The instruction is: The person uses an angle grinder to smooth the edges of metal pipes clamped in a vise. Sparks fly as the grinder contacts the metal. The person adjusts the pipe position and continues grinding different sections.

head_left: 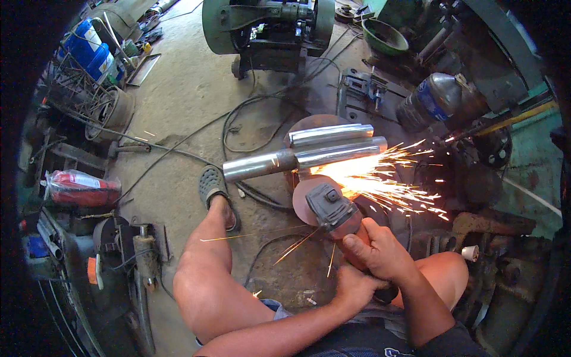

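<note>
An angle grinder [331, 205] with a large disc [304, 191] is gripped by both my hands. My right hand [380, 250] wraps round its body just behind the grey head. My left hand [355, 288] closes on the rear part, lower down. The disc meets the near side of a shiny stepped metal shaft [259, 167], and bright sparks [392, 184] fly mostly to the right. Beside that shaft, on its far side, lies a shorter shiny bar [330, 134]. Under both shows a round rusty plate [318, 121]. Glare hides the exact contact spot.
Black cables [229, 128] loop across the concrete floor. A heavy two-wheeled machine [267, 30] stands ahead. At right are a vise [364, 86], a green basin [385, 37] and a large plastic bottle [437, 95]. Left lie a wrapped red cylinder [83, 188] and blue buckets [98, 59].
</note>
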Available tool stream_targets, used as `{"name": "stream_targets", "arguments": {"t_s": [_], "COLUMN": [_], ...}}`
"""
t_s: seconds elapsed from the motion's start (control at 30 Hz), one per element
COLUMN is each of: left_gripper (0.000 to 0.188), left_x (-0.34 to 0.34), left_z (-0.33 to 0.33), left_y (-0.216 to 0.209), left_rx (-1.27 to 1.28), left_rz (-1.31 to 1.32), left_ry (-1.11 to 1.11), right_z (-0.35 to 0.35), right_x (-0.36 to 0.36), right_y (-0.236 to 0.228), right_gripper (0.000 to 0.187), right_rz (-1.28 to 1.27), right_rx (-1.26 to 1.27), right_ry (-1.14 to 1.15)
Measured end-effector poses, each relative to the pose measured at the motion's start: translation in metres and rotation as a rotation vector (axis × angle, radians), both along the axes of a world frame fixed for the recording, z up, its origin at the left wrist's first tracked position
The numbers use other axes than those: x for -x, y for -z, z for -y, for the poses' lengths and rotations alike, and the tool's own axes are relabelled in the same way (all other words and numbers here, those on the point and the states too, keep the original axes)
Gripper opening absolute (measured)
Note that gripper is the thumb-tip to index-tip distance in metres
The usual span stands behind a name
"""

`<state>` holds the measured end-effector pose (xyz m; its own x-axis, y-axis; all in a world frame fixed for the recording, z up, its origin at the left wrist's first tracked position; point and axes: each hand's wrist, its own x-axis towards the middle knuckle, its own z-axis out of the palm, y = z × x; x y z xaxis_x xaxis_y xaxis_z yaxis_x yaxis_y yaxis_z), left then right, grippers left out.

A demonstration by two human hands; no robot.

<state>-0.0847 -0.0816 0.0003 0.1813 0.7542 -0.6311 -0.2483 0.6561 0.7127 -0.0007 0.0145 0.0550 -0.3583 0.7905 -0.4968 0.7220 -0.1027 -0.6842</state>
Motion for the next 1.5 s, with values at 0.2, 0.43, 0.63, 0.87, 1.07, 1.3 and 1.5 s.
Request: {"name": "stream_targets", "arguments": {"t_s": [0.2, 0.43, 0.63, 0.87, 1.07, 1.3, 1.5], "left_gripper": [0.039, 0.043, 0.044, 0.051, 0.06, 0.067, 0.074], "left_x": [-0.009, -0.01, 0.01, 0.005, -0.013, -0.037, -0.051], "left_z": [-0.012, -0.009, -0.002, -0.008, -0.014, -0.025, -0.036], "left_y": [-0.014, -0.011, -0.017, -0.02, -0.016, -0.008, -0.002], "left_rx": [-0.003, -0.012, 0.041, 0.028, 0.068, -0.019, -0.061], "left_rz": [-0.025, -0.059, -0.075, -0.12, -0.086, -0.127, 0.047], "left_ry": [-0.032, -0.074, -0.065, -0.047, 0.082, 0.103, 0.097], "right_z": [-0.003, -0.003, -0.004, -0.007, -0.005, -0.007, -0.01], "right_x": [-0.018, -0.013, 0.005, -0.007, -0.032, -0.059, -0.071], "right_y": [0.0, 0.006, -0.001, -0.005, -0.007, 0.0, 0.002], "right_gripper": [0.062, 0.065, 0.064, 0.077, 0.077, 0.077, 0.075], "right_rz": [-0.006, -0.103, 0.036, 0.041, 0.072, 0.029, -0.019], "right_rx": [0.012, 0.01, 0.043, 0.04, 0.025, -0.003, -0.066], "right_ry": [0.06, 0.054, -0.034, -0.084, 0.038, 0.131, 0.22]}}
